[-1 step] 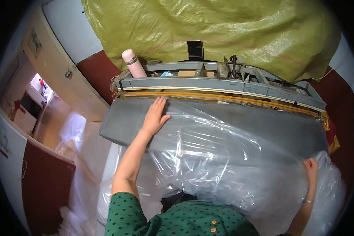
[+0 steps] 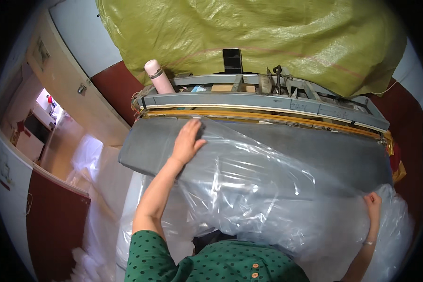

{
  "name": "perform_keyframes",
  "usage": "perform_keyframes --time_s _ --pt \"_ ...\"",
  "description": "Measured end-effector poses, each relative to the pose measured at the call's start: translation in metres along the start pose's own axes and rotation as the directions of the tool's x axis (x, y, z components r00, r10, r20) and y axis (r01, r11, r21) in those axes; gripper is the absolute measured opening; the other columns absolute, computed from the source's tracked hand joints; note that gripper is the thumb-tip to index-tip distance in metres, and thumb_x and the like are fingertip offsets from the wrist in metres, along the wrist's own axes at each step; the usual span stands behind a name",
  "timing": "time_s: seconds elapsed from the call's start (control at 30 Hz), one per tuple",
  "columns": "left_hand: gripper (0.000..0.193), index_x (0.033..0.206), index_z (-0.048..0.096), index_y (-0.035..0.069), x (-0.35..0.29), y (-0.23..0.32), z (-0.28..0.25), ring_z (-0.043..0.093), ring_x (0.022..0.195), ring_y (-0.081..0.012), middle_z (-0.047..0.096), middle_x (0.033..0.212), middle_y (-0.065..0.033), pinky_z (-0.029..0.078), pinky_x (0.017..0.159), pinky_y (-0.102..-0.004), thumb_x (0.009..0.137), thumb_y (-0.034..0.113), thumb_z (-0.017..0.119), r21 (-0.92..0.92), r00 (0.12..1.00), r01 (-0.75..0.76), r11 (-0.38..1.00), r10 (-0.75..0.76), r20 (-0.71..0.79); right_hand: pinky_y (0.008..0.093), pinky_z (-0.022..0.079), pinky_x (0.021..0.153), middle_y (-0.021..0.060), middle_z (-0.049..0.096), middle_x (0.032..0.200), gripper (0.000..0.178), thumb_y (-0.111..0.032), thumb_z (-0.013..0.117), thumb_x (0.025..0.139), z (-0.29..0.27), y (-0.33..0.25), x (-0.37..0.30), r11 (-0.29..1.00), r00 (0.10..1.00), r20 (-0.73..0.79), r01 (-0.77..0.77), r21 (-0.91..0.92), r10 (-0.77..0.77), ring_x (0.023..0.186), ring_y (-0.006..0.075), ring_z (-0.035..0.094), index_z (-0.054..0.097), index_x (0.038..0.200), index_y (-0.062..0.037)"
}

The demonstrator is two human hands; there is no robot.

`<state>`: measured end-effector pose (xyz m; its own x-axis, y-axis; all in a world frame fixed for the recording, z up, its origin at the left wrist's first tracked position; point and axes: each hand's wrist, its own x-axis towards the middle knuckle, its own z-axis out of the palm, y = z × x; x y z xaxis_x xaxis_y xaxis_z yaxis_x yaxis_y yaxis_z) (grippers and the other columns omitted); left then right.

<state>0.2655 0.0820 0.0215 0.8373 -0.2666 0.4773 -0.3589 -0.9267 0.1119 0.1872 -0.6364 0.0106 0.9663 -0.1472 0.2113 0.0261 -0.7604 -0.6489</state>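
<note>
Perhaps overpulling could skew the clear film (image 2: pixel 235 188) your right hand (image 2: pixel 373 201) grips near the right end of the grey surface (image 2: pixel 148 141), your left hand (image 2: pixel 187 142) open toward its left.

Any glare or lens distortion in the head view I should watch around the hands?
Head view: bright glare streaks the clear plastic sheet between the left hand and right hand; also head view: fisheye bows the grey metal frame, corners go black.

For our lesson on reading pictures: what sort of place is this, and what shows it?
Probably a small workshop: a long grey metal frame stands behind a broad grey worktop, and clear, shiny plastic sheeting lies across part of that worktop.
</note>
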Motion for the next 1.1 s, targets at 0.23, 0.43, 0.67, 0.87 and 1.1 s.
perform_keyframes --time_s 0.23,0.43,0.67,0.87,1.1 --pt "0.061 0.127 0.039 0.001 -0.014 0.082 0.005 0.031 0.126 -0.0364 0.035 0.135 -0.0182 0.027 0.103 -0.0424 0.080 0.035 0.060 -0.312 0.935 -0.134 0.940 0.225 0.276 0.0231 0.025 0.045 -0.0047 0.034 0.054 0.022 -0.002 0.058 0.070 -0.055 0.095 -0.083 0.980 0.979 0.042 -0.198 -0.035 0.200 0.052 0.0044 0.031 0.040 0.058 -0.0028" --pt "0.055 0.121 0.042 0.002 0.036 0.060 0.007 0.037 0.119 -0.0357 0.039 0.130 -0.0174 0.034 0.097 -0.0407 0.074 0.016 0.066 -0.047 0.980 -0.061 0.997 0.051 -0.193 0.0218 0.026 0.045 -0.0058 0.035 0.055 0.021 -0.002 0.059 0.070 -0.046 0.090 -0.078 0.985 0.986 0.037 -0.163 -0.055 0.165 0.052 0.0033 0.031 0.042 0.058 -0.0034" --pt "0.036 0.101 0.057 -0.002 0.013 0.084 0.000 0.049 0.106 -0.0350 0.055 0.110 -0.0205 0.042 0.086 -0.0402 0.080 0.027 0.061 -0.116 0.978 -0.020 0.993 0.044 0.205 0.0209 0.029 0.046 -0.0060 0.038 0.054 0.021 -0.002 0.060 0.073 -0.045 0.083 -0.088 0.969 0.969 0.006 -0.245 -0.004 0.245 0.052 0.0027 0.034 0.045 0.059 -0.0029" --pt "0.068 0.132 0.032 -0.001 0.017 0.069 0.034 0.016 0.134 -0.0302 0.022 0.143 -0.0165 0.018 0.105 -0.0462 0.084 0.043 0.053 -0.055 0.949 0.092 0.994 -0.071 0.308 0.0227 0.027 0.046 -0.0050 0.036 0.054 0.024 -0.006 0.062 0.072 -0.040 0.098 -0.088 0.972 0.972 0.033 -0.235 0.013 0.235 0.053 0.0041 0.032 0.042 0.059 -0.0033" --pt "0.050 0.115 0.049 0.001 0.054 0.074 0.028 0.042 0.115 -0.0313 0.051 0.115 -0.0172 0.034 0.093 -0.0440 0.081 0.036 0.058 -0.124 0.965 -0.012 0.992 0.044 0.257 0.0224 0.027 0.045 -0.0058 0.037 0.054 0.022 -0.004 0.061 0.072 -0.059 0.110 -0.114 0.935 0.935 0.035 -0.352 -0.037 0.353 0.052 0.0032 0.034 0.044 0.058 -0.0043"
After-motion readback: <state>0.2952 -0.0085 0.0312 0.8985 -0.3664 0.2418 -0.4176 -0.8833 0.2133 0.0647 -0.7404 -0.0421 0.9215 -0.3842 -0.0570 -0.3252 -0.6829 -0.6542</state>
